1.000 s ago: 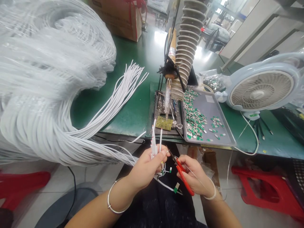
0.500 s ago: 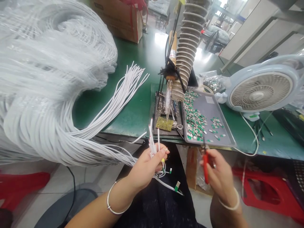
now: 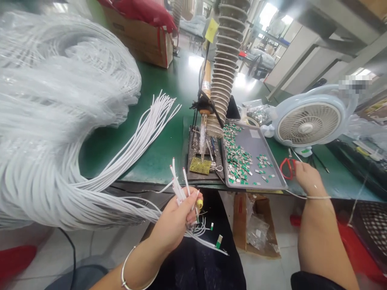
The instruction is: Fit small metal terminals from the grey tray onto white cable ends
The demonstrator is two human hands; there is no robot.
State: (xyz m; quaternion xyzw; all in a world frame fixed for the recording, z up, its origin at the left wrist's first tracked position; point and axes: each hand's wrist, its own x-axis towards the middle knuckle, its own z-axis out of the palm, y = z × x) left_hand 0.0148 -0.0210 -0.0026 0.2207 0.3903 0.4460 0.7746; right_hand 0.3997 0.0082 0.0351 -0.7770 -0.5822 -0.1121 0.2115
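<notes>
My left hand is closed around a bunch of white cables, whose stripped ends with reddish tips stick up past the thumb. A small yellow piece shows at its fingertips. Below hang cable ends with small green-and-silver connectors. Over the table to the right of the tray, my right hand has its fingers on red-handled cutters, tip pointing away from me. Part of that grip is hidden.
A grey tray holds many loose connectors. Left of it, a soldering iron hangs tip-down over a yellow sponge, beside a ribbed hose. A fan stands right; a large cable bundle fills the left.
My right hand has moved right and forward with the red-handled cutters, from in front of the tray to its right side. My left hand still holds the cables. The view has shifted slightly.
</notes>
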